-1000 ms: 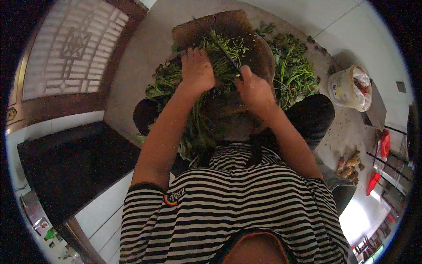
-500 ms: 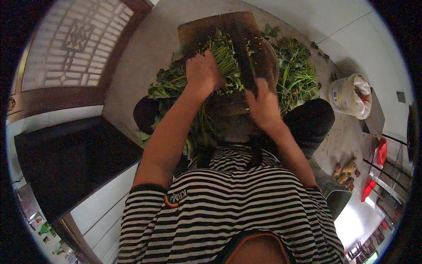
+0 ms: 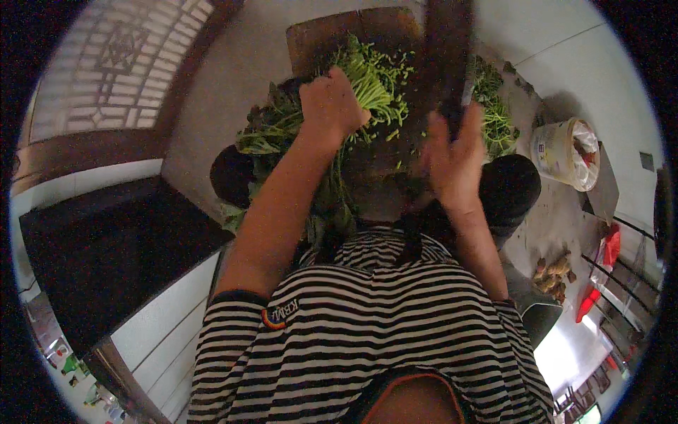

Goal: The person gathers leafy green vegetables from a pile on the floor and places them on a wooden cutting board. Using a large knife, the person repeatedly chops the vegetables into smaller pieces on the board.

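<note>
Though blurry, a broad knife point(image 3: 448, 53)

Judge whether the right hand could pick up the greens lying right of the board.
Probably not as things stand: the right hand holds the knife, which hides part of those greens in this view, though they look close by.

head: left of two side-by-side head-worn fisheyes | faces down, upright, over the striped shirt point(image 3: 374, 311) to the wooden board point(image 3: 311, 42) | shirt close to the lens, board farther off, its far edge toward the frame's top
</note>
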Demonstrator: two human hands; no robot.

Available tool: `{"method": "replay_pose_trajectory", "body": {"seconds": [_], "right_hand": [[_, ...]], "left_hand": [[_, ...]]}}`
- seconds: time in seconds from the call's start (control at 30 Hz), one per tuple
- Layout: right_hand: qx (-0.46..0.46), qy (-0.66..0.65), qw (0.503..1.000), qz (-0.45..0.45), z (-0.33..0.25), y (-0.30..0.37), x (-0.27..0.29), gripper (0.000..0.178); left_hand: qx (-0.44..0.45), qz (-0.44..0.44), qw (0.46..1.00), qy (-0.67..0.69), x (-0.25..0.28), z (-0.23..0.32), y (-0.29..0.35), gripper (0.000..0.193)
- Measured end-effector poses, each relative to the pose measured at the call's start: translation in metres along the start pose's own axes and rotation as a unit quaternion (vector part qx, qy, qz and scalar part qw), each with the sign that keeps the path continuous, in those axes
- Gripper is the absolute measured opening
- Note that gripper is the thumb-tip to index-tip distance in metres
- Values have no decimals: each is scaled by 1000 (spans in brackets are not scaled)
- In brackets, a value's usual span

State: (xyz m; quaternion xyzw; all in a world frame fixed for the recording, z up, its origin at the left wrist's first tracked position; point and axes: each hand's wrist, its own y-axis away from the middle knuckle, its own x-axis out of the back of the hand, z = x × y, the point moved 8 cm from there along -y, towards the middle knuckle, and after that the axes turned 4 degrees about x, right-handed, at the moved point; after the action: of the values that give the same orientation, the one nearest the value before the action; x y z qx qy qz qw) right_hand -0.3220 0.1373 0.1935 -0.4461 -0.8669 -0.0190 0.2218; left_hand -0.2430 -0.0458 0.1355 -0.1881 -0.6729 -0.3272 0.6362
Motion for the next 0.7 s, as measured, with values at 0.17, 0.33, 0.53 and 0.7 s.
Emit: {"method": "replay_pose_trajectory", "body": {"seconds": [0.17, 0.33, 0.53, 0.7], "right_hand": [[36, 15, 998, 57, 33, 16, -23, 32], [-69, 28, 996, -41, 36, 2, -32, 33], [3, -55, 996, 74, 21, 4, -14, 30], [87, 63, 994, -21, 33, -2, -51, 35]], "left_hand": [[0, 0, 1000, 3, 6, 5, -5, 78], [26, -40, 999, 5, -4, -3, -4, 81], [22, -22, 999, 5, 4, 2, -5, 85], [14, 2, 1000, -10, -6, -6, -6, 84]]}}
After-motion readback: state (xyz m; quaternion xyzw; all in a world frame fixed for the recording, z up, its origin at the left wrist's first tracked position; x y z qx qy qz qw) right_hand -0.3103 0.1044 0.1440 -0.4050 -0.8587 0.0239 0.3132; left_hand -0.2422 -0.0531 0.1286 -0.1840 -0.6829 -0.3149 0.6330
